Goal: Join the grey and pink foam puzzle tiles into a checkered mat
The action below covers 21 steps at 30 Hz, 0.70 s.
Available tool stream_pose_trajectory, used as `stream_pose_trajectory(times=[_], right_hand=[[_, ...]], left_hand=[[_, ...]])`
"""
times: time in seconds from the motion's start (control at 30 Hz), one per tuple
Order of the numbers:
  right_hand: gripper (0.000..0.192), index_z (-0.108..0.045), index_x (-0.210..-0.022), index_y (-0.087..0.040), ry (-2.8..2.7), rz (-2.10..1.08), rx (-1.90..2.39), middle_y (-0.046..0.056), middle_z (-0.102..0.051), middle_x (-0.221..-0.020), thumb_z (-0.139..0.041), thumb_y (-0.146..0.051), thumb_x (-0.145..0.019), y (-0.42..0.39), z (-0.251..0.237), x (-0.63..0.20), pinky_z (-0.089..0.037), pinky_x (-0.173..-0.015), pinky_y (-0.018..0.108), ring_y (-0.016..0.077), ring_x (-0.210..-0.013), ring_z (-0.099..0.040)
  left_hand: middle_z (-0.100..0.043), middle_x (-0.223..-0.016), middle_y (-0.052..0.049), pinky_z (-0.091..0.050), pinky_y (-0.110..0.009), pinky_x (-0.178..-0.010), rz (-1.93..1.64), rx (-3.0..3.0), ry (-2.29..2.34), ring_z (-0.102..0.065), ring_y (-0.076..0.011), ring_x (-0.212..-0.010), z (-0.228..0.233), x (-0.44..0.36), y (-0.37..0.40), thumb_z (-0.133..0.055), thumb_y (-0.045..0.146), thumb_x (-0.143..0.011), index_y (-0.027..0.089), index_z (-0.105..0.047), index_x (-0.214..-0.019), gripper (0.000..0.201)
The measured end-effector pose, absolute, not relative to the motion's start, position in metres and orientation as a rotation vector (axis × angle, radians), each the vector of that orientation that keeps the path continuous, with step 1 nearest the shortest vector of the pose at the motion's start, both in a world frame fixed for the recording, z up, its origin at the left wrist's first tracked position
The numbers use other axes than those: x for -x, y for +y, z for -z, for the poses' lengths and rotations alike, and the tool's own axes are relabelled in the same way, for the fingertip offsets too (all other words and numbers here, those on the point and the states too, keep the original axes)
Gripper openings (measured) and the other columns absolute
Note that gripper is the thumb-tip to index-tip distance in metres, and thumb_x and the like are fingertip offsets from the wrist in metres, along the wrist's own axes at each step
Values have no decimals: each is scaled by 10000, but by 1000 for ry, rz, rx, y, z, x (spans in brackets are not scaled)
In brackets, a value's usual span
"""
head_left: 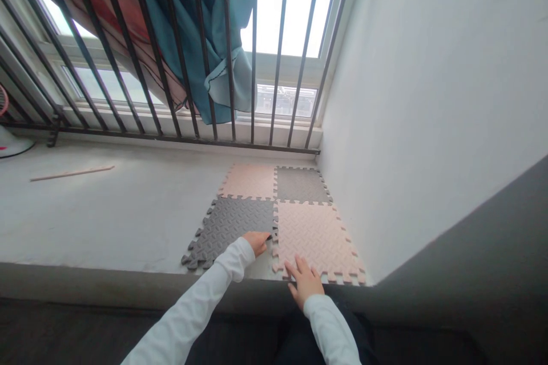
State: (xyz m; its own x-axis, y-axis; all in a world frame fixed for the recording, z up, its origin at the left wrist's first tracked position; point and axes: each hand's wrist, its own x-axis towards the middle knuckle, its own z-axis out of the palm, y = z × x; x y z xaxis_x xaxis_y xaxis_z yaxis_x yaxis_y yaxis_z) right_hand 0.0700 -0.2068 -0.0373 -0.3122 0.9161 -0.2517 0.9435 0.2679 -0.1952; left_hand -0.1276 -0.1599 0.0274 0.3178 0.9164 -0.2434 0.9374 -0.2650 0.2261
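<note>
To our right the white wall (428, 80) rises just beside the pink foam mat tile (314, 234), so there is no room to pass on that side. Ahead, the black window bars (231, 68) close off the far edge of the ledge (128, 211), right behind the far tiles. Leftward the ledge lies open and bare past the grey foam mat tile (226, 228); only a thin wooden stick (72, 173) lies there, well apart.

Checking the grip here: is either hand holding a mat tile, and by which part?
The left hand pinches the grey tile at its near right edge; the right hand lies flat on the pink tile.
</note>
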Motion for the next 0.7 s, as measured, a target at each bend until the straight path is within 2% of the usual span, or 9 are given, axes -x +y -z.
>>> stream_pose_trajectory(times=[0.1, 0.43, 0.6, 0.7], right_hand=[[547, -366, -1227, -372, 2428, 483, -1789, 29, -234, -1382, -497, -248, -710, -206, 37, -70, -181, -983, 412, 212, -1250, -211], [542, -382, -1219, -365, 2432, 502, -1801, 32, -235, -1381, -494, -237, -705, -206, 38, -70, -187, -981, 421, 213, -1248, -217], [505, -464, -1168, -324, 2483, 595, -1894, 53, -288, -1357, -517, -234, -674, -205, 42, -70, -172, -984, 459, 246, -1239, -236], [372, -586, -1036, -220, 2585, 1003, -2111, 101, -464, -1231, -507, -268, -676, -202, 43, -65, -195, -995, 420, 256, -1175, -350]], left_hand=[[-607, -1078, -40, -429, -276, -822, 69, -2265, 1702, -566, -200, -959, -30, 134, -154, -393, 168, -751, 218, -518, -1102, 377], [-669, -902, -3, -460, -207, -706, -405, -2338, 1762, -617, -142, -781, -49, 175, -140, -380, 109, -709, 214, -563, -1049, 401], [-655, -965, -26, -467, -245, -737, -171, -2390, 1740, -612, -173, -846, -57, 155, -155, -390, 146, -737, 220, -540, -1061, 364], [-657, -957, -32, -479, -282, -731, 70, -2429, 1693, -614, -191, -848, -48, 133, -165, -381, 154, -746, 226, -527, -1040, 336]])
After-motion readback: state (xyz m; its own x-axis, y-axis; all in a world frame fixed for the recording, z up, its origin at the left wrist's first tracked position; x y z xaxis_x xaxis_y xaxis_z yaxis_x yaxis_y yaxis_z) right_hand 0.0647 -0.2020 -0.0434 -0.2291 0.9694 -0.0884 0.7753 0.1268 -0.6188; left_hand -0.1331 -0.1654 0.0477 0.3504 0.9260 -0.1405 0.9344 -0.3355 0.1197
